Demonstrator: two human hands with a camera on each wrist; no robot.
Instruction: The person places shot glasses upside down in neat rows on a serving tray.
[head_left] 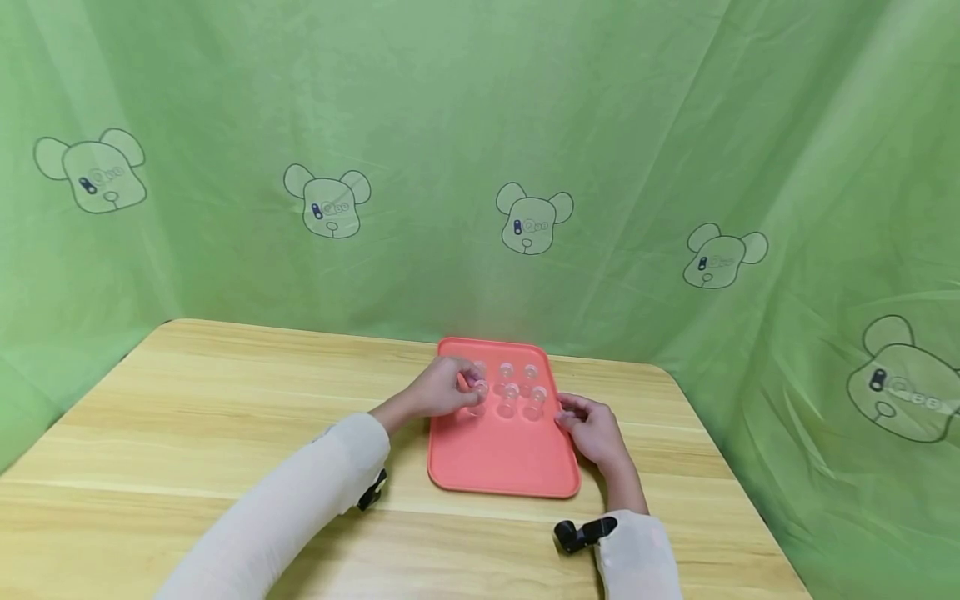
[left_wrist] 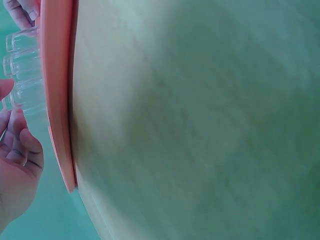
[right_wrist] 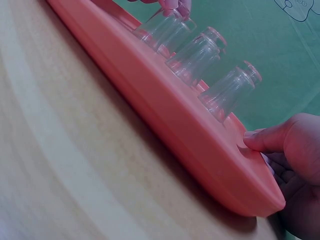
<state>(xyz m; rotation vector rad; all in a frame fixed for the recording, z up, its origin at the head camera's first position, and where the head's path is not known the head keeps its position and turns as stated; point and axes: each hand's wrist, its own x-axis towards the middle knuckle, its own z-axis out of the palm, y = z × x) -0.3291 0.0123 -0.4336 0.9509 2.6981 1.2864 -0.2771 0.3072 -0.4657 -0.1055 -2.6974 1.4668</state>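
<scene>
A salmon-red tray lies on the wooden table. Several small clear glasses stand on its far half in two rows. My left hand reaches in from the left and pinches the left glass of the near row. In the right wrist view its fingertips sit round the top of that glass, with two more glasses in line nearer the camera. My right hand holds the tray's right rim: its thumb lies on top and its fingers curl at the edge.
The wooden table stretches wide to the left of the tray, with a narrower strip to the right. A green cloth with bear prints hangs close behind the table's far edge. The tray's near half holds nothing.
</scene>
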